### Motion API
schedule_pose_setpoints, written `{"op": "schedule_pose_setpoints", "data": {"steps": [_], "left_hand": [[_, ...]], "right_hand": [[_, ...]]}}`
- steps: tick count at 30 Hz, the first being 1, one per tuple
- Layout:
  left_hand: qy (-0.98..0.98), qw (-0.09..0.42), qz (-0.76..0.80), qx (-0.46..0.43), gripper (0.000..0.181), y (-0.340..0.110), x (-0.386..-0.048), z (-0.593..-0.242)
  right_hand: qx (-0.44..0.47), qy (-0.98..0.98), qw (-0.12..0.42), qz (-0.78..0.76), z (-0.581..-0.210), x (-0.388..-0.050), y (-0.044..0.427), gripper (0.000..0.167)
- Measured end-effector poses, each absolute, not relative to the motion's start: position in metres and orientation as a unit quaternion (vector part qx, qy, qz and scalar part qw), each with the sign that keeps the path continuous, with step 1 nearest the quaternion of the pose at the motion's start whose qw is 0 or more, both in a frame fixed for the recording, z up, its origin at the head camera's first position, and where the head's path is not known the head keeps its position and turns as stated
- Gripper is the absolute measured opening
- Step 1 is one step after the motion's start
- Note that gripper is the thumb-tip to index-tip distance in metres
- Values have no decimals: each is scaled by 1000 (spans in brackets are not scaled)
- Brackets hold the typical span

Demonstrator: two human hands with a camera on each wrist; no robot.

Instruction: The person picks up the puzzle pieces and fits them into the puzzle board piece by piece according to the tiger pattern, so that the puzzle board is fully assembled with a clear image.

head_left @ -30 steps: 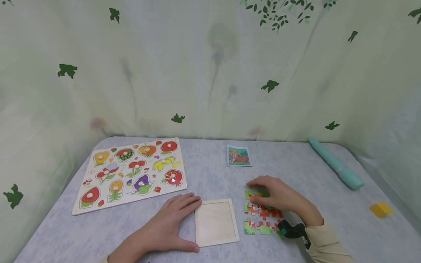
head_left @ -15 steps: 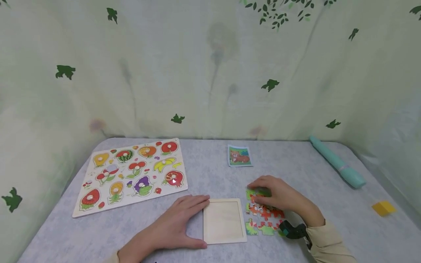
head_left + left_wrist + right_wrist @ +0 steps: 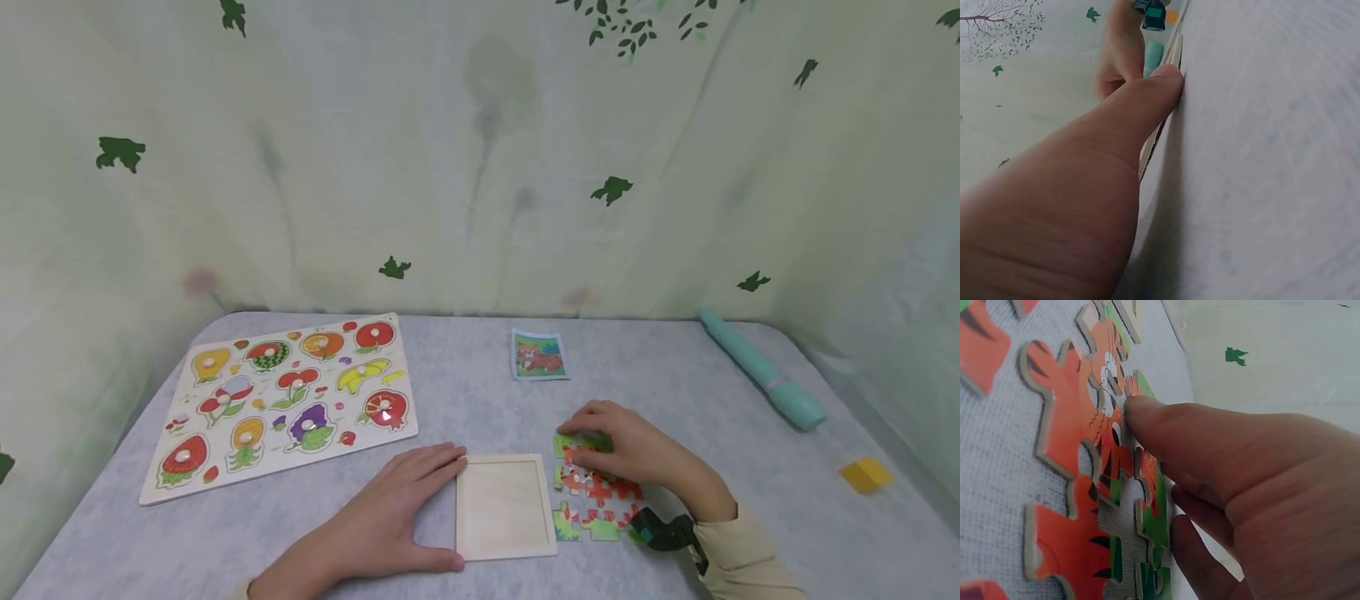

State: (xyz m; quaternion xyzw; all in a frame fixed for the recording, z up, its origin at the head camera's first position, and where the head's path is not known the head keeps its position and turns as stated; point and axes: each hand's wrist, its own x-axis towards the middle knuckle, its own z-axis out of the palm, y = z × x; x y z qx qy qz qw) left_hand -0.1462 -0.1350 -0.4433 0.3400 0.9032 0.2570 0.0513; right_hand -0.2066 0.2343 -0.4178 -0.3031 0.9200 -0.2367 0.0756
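The shallow wooden tray [image 3: 506, 508] lies flat, with tiger puzzle pieces [image 3: 600, 492] close beside its right edge. Along the tray's left edge rests my left hand [image 3: 393, 518], thumb and fingers spread, fingertips at the far corner and thumb at the near one. In the left wrist view the left thumb [image 3: 1147, 94] touches the tray's edge. My right hand [image 3: 630, 446] rests over the back row of pieces. The right wrist view shows its thumb [image 3: 1175, 428] at the orange pieces [image 3: 1100, 469], with the other fingers bent behind the green-edged row. The hand hides some pieces.
A fruit peg board [image 3: 285, 400] lies at the left. A small tiger picture card [image 3: 539, 357] is behind the tray. At the right are a rolled teal mat [image 3: 765, 371] and a yellow block [image 3: 866, 475]. A printed curtain hangs behind the table.
My left hand and the tray have moved to the right, narrowing the gap to the puzzle pieces. The right hand has stayed over the pieces. The head view has shifted slightly.
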Motion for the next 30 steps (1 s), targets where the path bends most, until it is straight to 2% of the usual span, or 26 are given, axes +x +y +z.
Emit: {"op": "schedule_pose_setpoints", "data": {"steps": [12,30], "left_hand": [[902,42,260,341,99,-136,-146,-444],[903,75,258,335,98,-136,-146,-441]], "right_hand": [[-318,918,67,-229,-414,-206,232,30],[-325,919,53,-217,-413,-205,232,29]]}}
